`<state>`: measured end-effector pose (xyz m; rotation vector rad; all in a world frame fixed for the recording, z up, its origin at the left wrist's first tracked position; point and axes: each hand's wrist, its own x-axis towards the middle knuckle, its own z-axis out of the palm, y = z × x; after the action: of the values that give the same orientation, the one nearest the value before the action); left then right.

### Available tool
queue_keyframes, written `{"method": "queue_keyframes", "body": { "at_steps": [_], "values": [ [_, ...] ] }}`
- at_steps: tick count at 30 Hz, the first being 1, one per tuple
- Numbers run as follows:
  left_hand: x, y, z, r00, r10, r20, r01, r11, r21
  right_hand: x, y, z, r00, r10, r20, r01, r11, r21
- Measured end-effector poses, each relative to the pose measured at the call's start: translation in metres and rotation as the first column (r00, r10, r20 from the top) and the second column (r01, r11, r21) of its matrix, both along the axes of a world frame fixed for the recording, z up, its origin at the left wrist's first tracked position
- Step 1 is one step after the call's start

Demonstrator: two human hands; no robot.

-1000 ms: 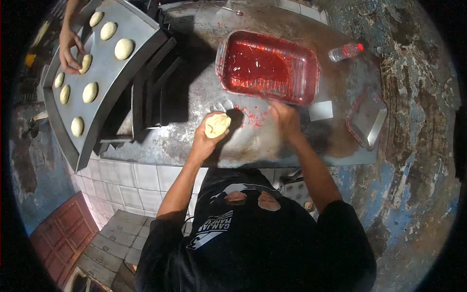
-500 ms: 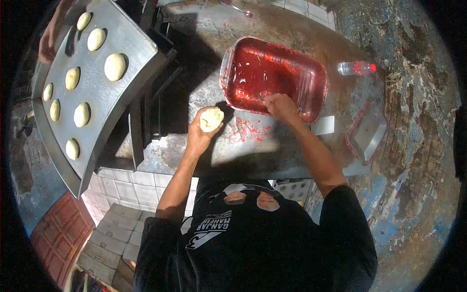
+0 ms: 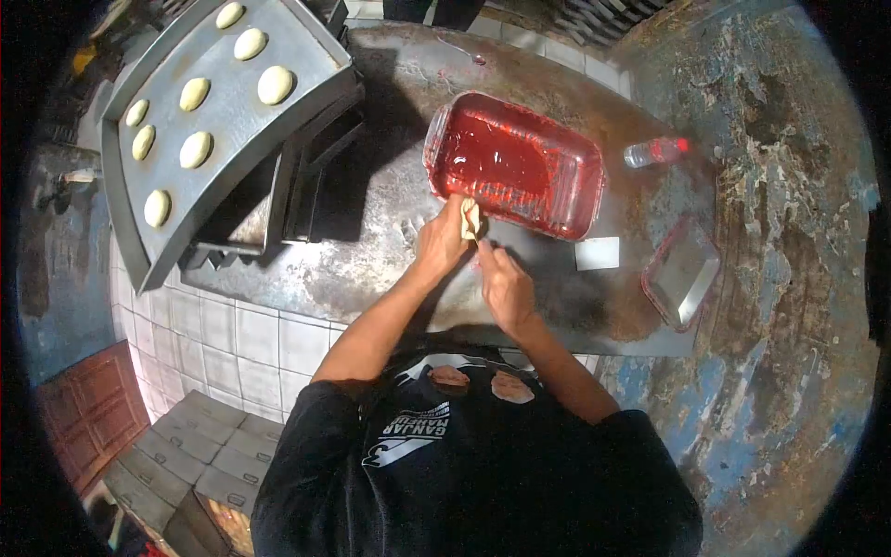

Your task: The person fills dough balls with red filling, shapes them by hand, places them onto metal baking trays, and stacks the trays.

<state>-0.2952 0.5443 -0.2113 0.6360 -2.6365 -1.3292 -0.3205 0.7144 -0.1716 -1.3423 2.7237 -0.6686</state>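
My left hand (image 3: 441, 243) is closed around a piece of pale dough (image 3: 470, 219), held up at the near left edge of a tub of red filling (image 3: 501, 158). The dough is folded open toward the right. Close beside it, my right hand (image 3: 507, 290) pinches a thin utensil whose tip meets the dough. Its kind is too small to make out. Red paste coats the tub's inner walls and its rim.
At the left, a metal tray (image 3: 223, 111) of several round dough balls rests on a dark rack. A water bottle (image 3: 656, 152), a shallow clear lid (image 3: 682, 274) and a white card (image 3: 597, 252) lie to the right. Metal boxes (image 3: 200, 446) stand below left.
My right hand has come out of the tub toward me, to the dough. My left hand has moved right with the dough, and the whole view has shifted.
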Motion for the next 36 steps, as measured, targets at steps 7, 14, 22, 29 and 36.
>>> {"method": "queue_keyframes", "body": {
  "at_steps": [7,14,22,29,36],
  "values": [
    [0.054,0.035,-0.032,0.987,0.159,-0.038,-0.117,0.849,0.516,0.010,0.081,-0.027,0.988,-0.068,0.139,0.076,0.996,-0.052],
    [0.105,0.121,0.027,0.978,-0.096,-0.187,0.175,0.863,0.473,0.038,0.086,0.038,0.770,-0.056,0.635,0.264,0.934,-0.239],
    [0.151,0.166,0.073,0.994,0.020,-0.107,0.064,0.687,0.723,0.099,0.156,0.053,0.916,0.051,0.399,0.192,0.815,-0.547],
    [0.167,0.205,0.097,0.978,0.029,-0.206,0.105,0.784,0.611,0.128,0.178,0.051,0.992,-0.027,0.123,0.084,0.867,-0.491],
    [0.184,0.205,0.119,0.926,-0.189,-0.327,0.278,0.926,0.253,0.120,0.182,0.053,0.250,0.578,0.777,0.726,0.419,-0.545]
  ]
}}
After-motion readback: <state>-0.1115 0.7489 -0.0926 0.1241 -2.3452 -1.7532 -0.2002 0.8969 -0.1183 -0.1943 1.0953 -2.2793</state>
